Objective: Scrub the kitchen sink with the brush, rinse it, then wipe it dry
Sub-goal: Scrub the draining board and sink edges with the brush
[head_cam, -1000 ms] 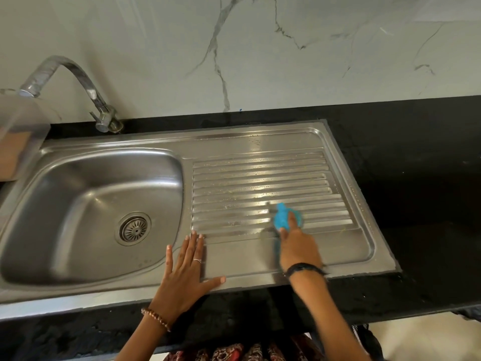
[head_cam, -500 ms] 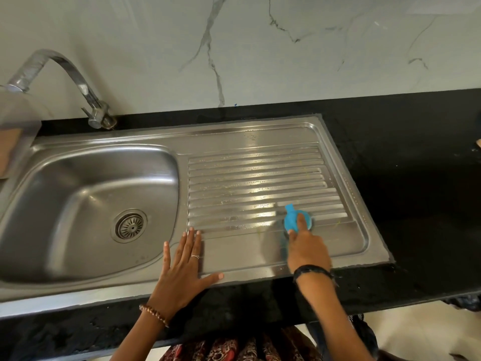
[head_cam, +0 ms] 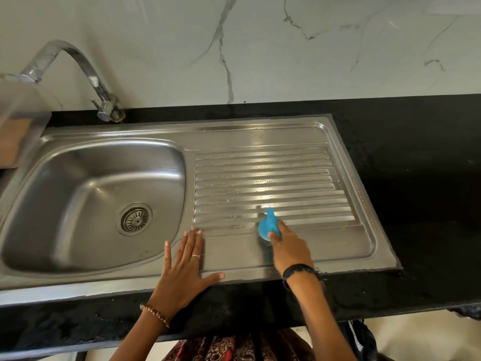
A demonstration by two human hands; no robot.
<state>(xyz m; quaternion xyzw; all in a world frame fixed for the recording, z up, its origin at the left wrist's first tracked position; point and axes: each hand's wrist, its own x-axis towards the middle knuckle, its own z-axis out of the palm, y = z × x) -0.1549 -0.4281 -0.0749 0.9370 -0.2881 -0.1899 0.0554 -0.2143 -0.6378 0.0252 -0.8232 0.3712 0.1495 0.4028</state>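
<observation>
Sink: steel, set in a black counter; basin at its left part, ribbed drainboard at its right part.
Brush: blue, on the near edge of the sink's ribs, bristles down on the steel.
Right hand: fingers curled around the brush from the near side; the brush sticks out beyond the fingertips.
Left hand: flat on the sink's front rim, fingers straight and spread, holding nothing.
Tap: behind the sink's basin.
</observation>
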